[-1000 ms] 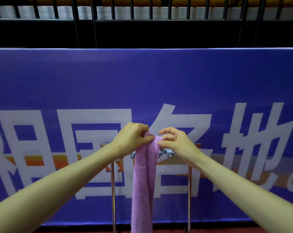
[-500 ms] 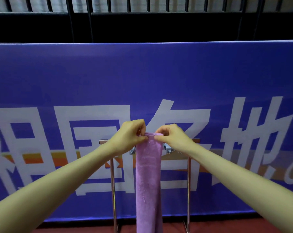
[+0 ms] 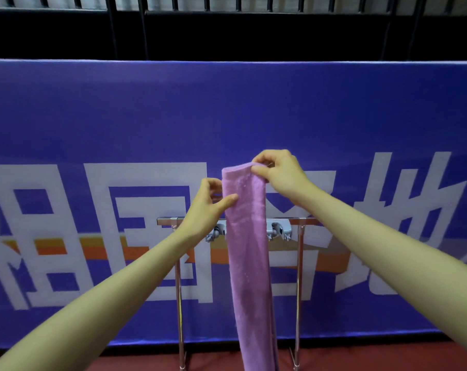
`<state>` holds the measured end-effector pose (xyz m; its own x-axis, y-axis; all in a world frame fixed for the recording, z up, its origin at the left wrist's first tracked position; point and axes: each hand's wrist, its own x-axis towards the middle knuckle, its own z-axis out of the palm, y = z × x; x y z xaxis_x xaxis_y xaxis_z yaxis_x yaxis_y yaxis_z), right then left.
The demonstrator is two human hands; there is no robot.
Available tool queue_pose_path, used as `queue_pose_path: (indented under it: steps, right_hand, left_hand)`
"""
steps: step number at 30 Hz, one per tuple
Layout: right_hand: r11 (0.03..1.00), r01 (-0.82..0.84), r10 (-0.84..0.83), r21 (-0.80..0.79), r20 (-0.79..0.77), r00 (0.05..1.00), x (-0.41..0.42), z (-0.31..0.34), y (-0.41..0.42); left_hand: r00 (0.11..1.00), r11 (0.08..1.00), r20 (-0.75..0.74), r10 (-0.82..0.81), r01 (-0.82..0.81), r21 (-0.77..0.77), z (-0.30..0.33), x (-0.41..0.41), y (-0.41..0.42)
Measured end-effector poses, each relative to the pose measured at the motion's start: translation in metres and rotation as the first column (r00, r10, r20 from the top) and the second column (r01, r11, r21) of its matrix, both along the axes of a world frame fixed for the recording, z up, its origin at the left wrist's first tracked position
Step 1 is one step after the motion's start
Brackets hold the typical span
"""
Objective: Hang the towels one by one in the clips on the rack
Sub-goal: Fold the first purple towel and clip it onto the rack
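A long purple towel (image 3: 249, 250) hangs folded lengthwise in front of a chrome rack (image 3: 298, 277). My right hand (image 3: 279, 172) pinches the towel's top right corner, raised above the rack's top bar. My left hand (image 3: 209, 207) sits lower at the towel's left edge, thumb on the front of the cloth and fingers curled behind it. Grey clips (image 3: 277, 231) hang under the bar on either side of the towel, and the towel hides the bar's middle.
A tall blue banner (image 3: 227, 116) with large white characters stands just behind the rack. Black railings (image 3: 227, 28) rise above it. The rack's two legs stand on a red floor (image 3: 361, 357).
Both hands held the towel's top at bar height. My right hand has since lifted the top edge up and to the right, and my left hand has slid down the left edge.
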<state>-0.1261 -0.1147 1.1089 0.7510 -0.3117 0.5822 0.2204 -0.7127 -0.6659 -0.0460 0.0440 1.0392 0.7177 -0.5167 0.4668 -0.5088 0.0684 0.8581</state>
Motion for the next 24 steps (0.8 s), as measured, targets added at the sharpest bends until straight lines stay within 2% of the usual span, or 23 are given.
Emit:
queue_pose_path:
  steps: [2, 9, 17, 20, 24]
  right_hand:
    - [1.000, -0.003, 0.003, 0.016, 0.036, 0.999, 0.004, 0.015, -0.002]
    - [0.997, 0.006, -0.013, 0.083, 0.088, 0.996, 0.010, 0.068, -0.001]
    - [0.965, 0.108, -0.151, 0.237, 0.168, 0.974, 0.023, 0.095, -0.015]
    - [0.945, 0.150, -0.206, 0.291, 0.172, 0.963, 0.025, 0.091, -0.027]
    - [0.919, 0.236, -0.291, 0.317, 0.139, 0.946, 0.023, 0.076, -0.053]
  left_hand:
    - [0.998, 0.999, -0.057, -0.040, 0.040, 0.000, -0.007, 0.000, -0.006]
    - [0.992, 0.995, -0.100, -0.077, 0.083, 0.059, -0.026, -0.002, -0.021]
    - [0.963, 0.931, -0.257, -0.087, 0.170, 0.322, -0.059, 0.021, -0.013]
    - [0.965, 0.949, -0.260, -0.030, 0.108, 0.295, -0.058, 0.027, -0.005]
    - [0.978, 0.973, -0.192, 0.081, -0.035, 0.230, -0.040, 0.044, 0.009]
